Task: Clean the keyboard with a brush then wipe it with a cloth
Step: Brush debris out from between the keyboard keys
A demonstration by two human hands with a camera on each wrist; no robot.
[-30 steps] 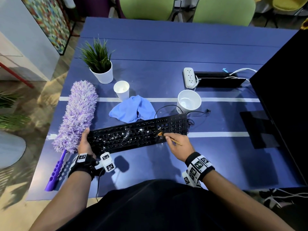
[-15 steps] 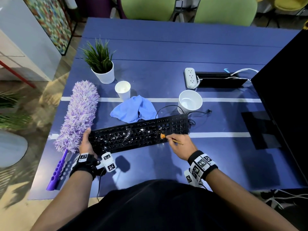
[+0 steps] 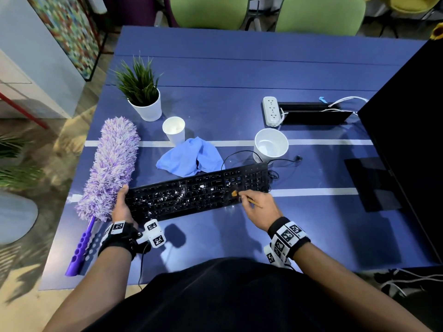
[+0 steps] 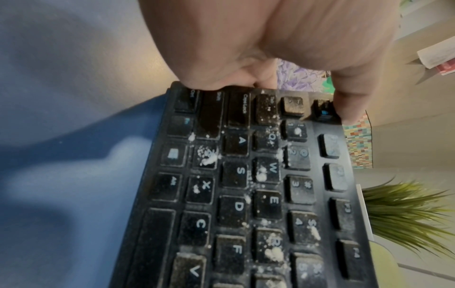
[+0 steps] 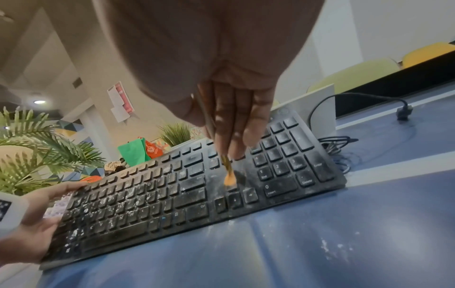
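Note:
A black keyboard (image 3: 199, 191) speckled with white powder lies slanted on the blue table (image 3: 239, 68). My left hand (image 3: 122, 204) grips its left end, thumb on the far corner (image 4: 344, 109) and the palm at the near edge. My right hand (image 3: 259, 207) pinches a thin brush (image 3: 249, 200) like a pen. The orange bristles (image 5: 230, 179) touch the keys just above the arrow cluster, left of the number pad (image 5: 288, 155). A crumpled blue cloth (image 3: 189, 156) sits just behind the keyboard.
A purple duster (image 3: 110, 164) lies left of the keyboard beside my left hand. Two white cups (image 3: 173, 129) (image 3: 271, 144), a potted plant (image 3: 141, 97) and a power strip (image 3: 271, 111) stand behind. A dark monitor (image 3: 407, 140) fills the right. Powder dots the table (image 5: 327, 247) in front.
The brush tip has made small strokes around the arrow-key area, dipping toward the near edge and coming back up. My left hand has kept its hold on the keyboard's end.

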